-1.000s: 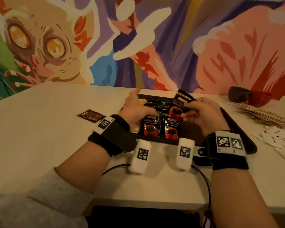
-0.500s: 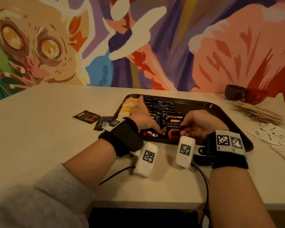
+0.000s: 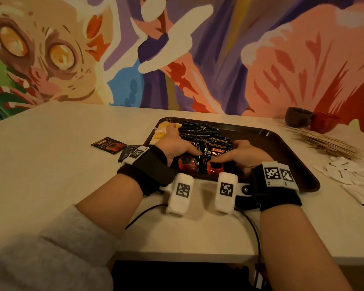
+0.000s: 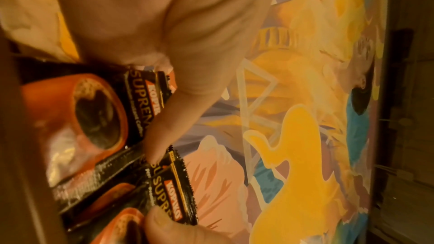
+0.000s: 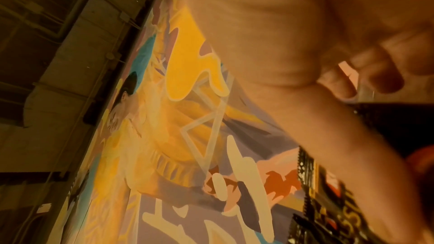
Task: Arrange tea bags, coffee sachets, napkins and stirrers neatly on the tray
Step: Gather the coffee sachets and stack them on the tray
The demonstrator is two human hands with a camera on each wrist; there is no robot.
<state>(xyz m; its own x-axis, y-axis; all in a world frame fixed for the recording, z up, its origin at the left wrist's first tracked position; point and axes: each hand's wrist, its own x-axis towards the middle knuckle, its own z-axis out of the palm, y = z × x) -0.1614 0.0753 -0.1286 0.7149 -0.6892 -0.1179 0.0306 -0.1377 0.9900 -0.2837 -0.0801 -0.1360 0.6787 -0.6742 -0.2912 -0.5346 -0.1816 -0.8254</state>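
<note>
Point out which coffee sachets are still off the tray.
Two coffee sachets lie on the table left of the tray: one face up showing its red cup, the other beside it, partly hidden by the left wrist strap. The rest sit inside the tray.

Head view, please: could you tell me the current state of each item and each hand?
tray: on table, part filled.
coffee sachets: on tray, under both hands.
loose sachet: on table, off tray.
stirrers: piled on table.
napkins: scattered on table.
left hand: pressing sachets.
right hand: pressing sachets.
</note>
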